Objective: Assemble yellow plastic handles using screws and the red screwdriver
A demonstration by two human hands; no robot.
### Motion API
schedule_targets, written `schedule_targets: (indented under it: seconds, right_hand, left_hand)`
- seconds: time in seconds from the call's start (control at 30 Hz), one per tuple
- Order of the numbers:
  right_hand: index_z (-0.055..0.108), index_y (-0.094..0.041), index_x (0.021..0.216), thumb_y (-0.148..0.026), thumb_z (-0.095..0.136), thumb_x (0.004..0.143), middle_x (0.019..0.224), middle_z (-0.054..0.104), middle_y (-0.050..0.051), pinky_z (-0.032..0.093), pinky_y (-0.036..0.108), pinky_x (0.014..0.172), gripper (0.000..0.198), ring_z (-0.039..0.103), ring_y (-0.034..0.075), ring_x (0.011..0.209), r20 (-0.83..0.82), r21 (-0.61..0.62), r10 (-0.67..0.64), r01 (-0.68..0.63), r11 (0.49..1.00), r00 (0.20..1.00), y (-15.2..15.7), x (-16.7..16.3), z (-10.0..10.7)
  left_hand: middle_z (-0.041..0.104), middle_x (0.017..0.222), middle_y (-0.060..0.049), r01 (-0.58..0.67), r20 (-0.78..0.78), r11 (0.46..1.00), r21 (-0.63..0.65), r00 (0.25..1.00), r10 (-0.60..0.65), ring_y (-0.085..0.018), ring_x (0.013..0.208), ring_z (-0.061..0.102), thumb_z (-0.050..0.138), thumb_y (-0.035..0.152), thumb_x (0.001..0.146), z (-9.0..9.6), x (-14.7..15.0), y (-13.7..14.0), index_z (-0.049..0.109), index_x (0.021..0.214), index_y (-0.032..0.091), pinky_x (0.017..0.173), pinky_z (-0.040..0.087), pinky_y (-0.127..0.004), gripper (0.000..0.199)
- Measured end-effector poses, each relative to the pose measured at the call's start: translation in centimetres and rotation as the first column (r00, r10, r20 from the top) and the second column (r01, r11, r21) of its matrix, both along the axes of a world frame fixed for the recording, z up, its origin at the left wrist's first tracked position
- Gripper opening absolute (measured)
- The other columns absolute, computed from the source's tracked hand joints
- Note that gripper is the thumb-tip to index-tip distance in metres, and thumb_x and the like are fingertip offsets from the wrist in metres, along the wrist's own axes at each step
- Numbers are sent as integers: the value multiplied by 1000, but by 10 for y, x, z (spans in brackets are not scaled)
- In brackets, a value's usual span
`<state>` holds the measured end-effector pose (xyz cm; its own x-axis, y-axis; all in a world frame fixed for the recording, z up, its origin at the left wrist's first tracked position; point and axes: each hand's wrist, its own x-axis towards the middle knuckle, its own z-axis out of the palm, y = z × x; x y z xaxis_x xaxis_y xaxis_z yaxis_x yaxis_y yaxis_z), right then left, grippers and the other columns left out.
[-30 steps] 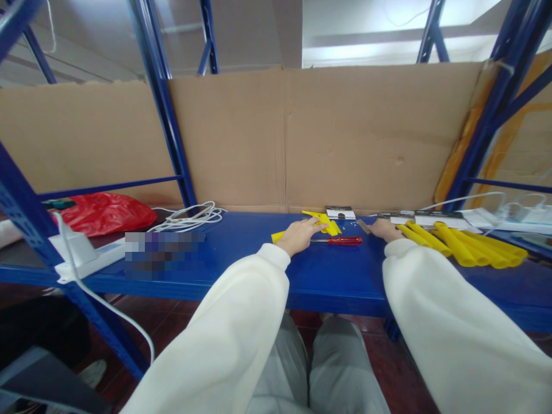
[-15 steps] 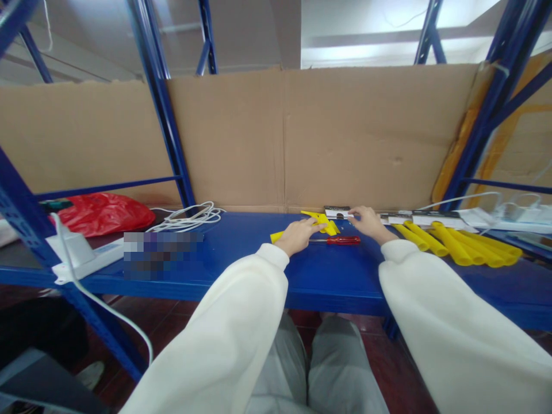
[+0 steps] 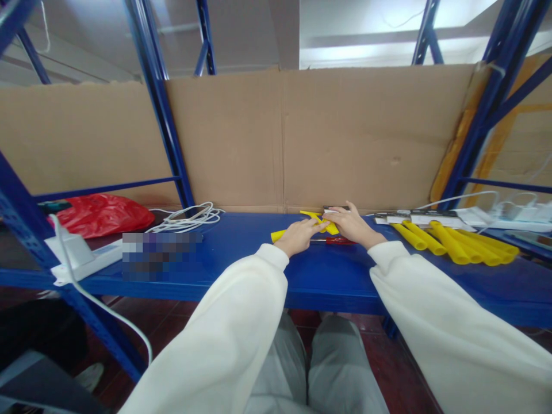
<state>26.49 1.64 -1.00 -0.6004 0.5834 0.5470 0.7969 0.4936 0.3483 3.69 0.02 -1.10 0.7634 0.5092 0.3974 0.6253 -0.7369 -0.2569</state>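
Observation:
My left hand (image 3: pixel 297 237) is closed around a yellow plastic piece (image 3: pixel 310 214) with flat, blade-like arms; a tubular yellow end (image 3: pixel 277 236) shows to the left of the hand. Close against its right side, my right hand (image 3: pixel 352 225) has its thumb and fingertips brought together over the piece. Anything pinched in them is too small to make out. Under the right hand lies a screwdriver (image 3: pixel 338 241) with a red handle, partly covered. Behind the fingers a small black-and-white packet (image 3: pixel 331 209) is mostly hidden.
Several yellow tubes (image 3: pixel 451 244) lie on the blue shelf (image 3: pixel 241 259) at right, before white packages (image 3: pixel 435 218). A coiled white cable (image 3: pixel 194 215), a red plastic bag (image 3: pixel 103 214) and a power strip (image 3: pixel 92 261) are at left. Cardboard (image 3: pixel 224 144) closes the back.
My right hand has moved left from the black-and-white packet to the yellow piece, now beside my left hand and over part of the screwdriver. The left hand has stayed in place.

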Motion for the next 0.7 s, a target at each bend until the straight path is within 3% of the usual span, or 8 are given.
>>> schedule_targets:
  seconds: [0.17, 0.27, 0.33, 0.4, 0.47, 0.5, 0.57, 0.7]
  right_hand:
    - [74, -20, 116, -6, 45, 90, 113, 77, 14, 27, 59, 113, 42, 67, 26, 112, -50, -24, 2, -3, 1000, 999, 2, 5, 2]
    - [75, -19, 106, -9, 50, 90, 108, 78, 14, 33, 54, 112, 32, 69, 26, 108, -212, -132, -71, 43, 990, 975, 3, 4, 4]
    - [72, -17, 106, -10, 55, 89, 101, 78, 14, 44, 48, 104, 25, 72, 26, 101, -452, -289, -184, 51, 956, 873, 4, 1, 4]
    - [66, -14, 113, -8, 59, 88, 92, 77, 13, 53, 39, 88, 27, 73, 24, 87, -694, -466, -339, -36, 884, 635, 4, -1, 4]
    - [59, -9, 120, -6, 61, 86, 83, 74, 11, 56, 32, 74, 34, 72, 20, 74, -791, -553, -461, -148, 820, 402, 5, -2, 3]
    - [58, -8, 120, -5, 63, 84, 80, 73, 11, 56, 30, 69, 36, 70, 19, 69, -799, -574, -501, -173, 800, 333, 5, -2, 3]
    - [59, -6, 116, -4, 67, 81, 74, 70, 10, 53, 26, 60, 36, 66, 16, 62, -783, -607, -551, -159, 779, 288, 6, -1, 3]
    - [62, -6, 117, -3, 70, 74, 63, 66, 3, 45, 22, 48, 43, 60, 15, 54, -721, -672, -618, -97, 734, 314, 13, 4, 3]
  left_hand:
    - [63, 135, -10, -13, 70, 999, -53, 997, 17, -20, 125, 61, 41, 4, 93, -2, 0, 3, 48, 149, 22, 106, 48, -31, 59]
    - [64, 134, -10, -67, 87, 995, -75, 994, 73, -20, 124, 61, 41, 5, 93, -1, -1, 3, 52, 146, 22, 106, 48, -32, 57]
    - [63, 136, -11, -118, 101, 989, -89, 987, 127, -21, 123, 62, 41, 5, 94, 0, -3, 3, 53, 146, 22, 105, 49, -33, 56]
    - [63, 137, -12, -167, 110, 980, -106, 978, 178, -22, 121, 63, 42, 4, 93, 1, -4, 3, 53, 146, 21, 103, 50, -33, 56]
    - [63, 137, -12, -200, 110, 972, -122, 971, 214, -22, 119, 64, 43, 4, 93, 1, -6, 2, 54, 146, 21, 103, 51, -33, 57]
    - [63, 136, -12, -208, 109, 970, -126, 969, 222, -22, 119, 64, 43, 4, 92, 2, -6, 2, 54, 146, 21, 103, 51, -33, 57]
    - [64, 135, -12, -213, 109, 968, -132, 968, 228, -22, 119, 64, 42, 4, 93, 2, -7, 1, 54, 146, 21, 103, 50, -32, 57]
    - [64, 134, -12, -201, 119, 970, -134, 969, 218, -22, 120, 64, 42, 4, 93, 3, -7, 0, 54, 147, 22, 103, 50, -33, 58]
